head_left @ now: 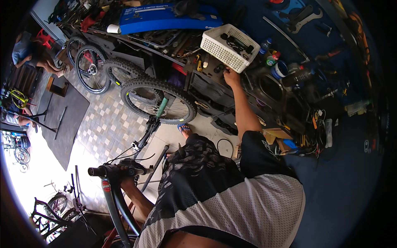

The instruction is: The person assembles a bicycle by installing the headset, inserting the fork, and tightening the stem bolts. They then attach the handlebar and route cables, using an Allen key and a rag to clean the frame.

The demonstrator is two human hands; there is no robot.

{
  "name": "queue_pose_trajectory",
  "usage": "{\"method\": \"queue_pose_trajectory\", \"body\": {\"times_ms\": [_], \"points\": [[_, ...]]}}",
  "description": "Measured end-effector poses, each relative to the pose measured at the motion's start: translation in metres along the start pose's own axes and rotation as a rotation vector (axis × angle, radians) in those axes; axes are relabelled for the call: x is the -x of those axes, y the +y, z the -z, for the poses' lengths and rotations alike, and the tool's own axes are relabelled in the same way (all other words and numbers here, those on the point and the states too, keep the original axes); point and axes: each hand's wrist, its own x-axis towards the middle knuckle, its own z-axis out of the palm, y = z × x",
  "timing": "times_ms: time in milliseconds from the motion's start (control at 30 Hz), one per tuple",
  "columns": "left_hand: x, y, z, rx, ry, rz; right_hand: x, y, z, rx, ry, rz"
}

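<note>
At lower left, the tubular bicycle frame (110, 202) is touched by the left hand (127, 172). At upper centre, the right hand (231, 77) is placed at the perforated plastic basket (221, 53); neither's finger closure can be told.

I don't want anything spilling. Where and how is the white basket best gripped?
Probably by the rim at both short ends, a hand from each side. The white basket is open-topped, longer than wide and holds loose-looking dark items, so opposed grips should keep it level. The right hand is by its near corner.
</note>
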Motion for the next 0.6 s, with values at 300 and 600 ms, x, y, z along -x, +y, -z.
{"method": "queue_pose_trajectory", "body": {"times_ms": [300,600], "points": [[0.007,-0.005,-0.021,-0.014,0.032,-0.037,-0.022,0.018,-0.036,0.673,0.349,0.187],[0.007,-0.006,-0.005,-0.022,0.068,-0.077,0.012,-0.01,-0.022,0.145,0.0,-0.021]]}}
